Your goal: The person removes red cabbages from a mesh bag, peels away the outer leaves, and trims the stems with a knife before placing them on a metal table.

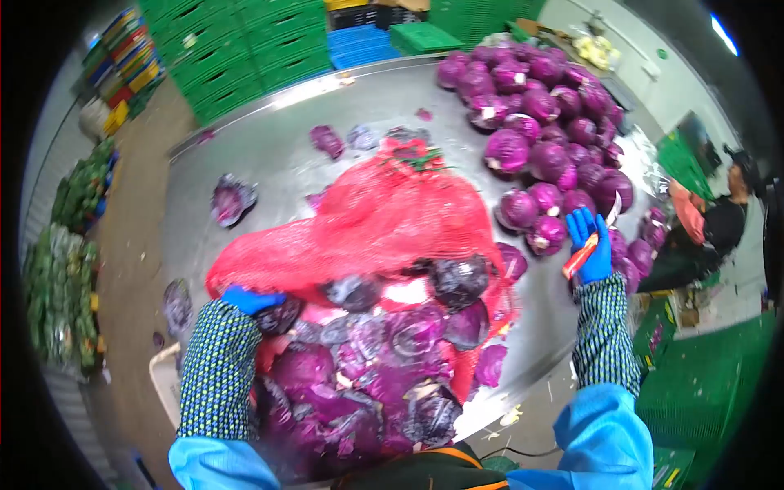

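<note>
My left hand (247,300), in a blue glove, lies at the lower left edge of a red mesh bag (359,220). It grips a dark purple cabbage (280,315), though most of its fingers are hidden. In the blue-gloved right hand (594,253) is a knife (581,254) with an orange-red handle; its blade points up and away, beside the heap of trimmed purple cabbages (543,106). Untrimmed cabbages (459,282) show at the bag's mouth. Loose outer leaves (351,367) are piled between my arms.
Peeled leaves (233,200) lie scattered on the metal table (269,163). Green crates (237,49) are stacked behind it. At the right, a co-worker (710,212) is beside the table near a green crate (684,167). Bagged green vegetables (65,286) line the left floor.
</note>
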Action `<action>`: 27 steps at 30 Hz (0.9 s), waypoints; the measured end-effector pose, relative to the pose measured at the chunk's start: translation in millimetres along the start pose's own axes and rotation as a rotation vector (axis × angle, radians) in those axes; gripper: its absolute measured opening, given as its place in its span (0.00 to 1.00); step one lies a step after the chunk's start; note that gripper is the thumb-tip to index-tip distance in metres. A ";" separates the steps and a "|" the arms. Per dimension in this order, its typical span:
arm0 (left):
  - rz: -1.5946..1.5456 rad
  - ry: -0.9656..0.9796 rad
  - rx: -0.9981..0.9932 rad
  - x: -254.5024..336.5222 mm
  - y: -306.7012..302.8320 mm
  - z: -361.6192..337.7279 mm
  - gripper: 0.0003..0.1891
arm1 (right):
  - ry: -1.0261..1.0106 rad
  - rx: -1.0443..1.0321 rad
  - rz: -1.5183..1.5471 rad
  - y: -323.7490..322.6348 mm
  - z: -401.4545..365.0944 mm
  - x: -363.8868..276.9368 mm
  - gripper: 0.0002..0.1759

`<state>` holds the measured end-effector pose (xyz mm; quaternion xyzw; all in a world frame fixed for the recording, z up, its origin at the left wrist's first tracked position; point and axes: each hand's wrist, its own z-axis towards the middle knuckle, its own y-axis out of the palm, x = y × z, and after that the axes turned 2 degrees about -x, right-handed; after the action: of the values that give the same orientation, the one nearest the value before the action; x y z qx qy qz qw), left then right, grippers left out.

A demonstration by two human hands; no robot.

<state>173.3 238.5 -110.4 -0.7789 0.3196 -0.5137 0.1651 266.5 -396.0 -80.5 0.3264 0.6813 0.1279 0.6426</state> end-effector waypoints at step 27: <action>0.317 0.186 0.181 56.7 136.6 -233.2 0.57 | 0.565 -0.476 -0.564 179.3 -264.8 175.8 0.30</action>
<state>-67.6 116.0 -53.5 -0.6501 0.4047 -0.5775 0.2830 69.7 -88.8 -75.9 -0.0760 0.8434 0.1847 0.4987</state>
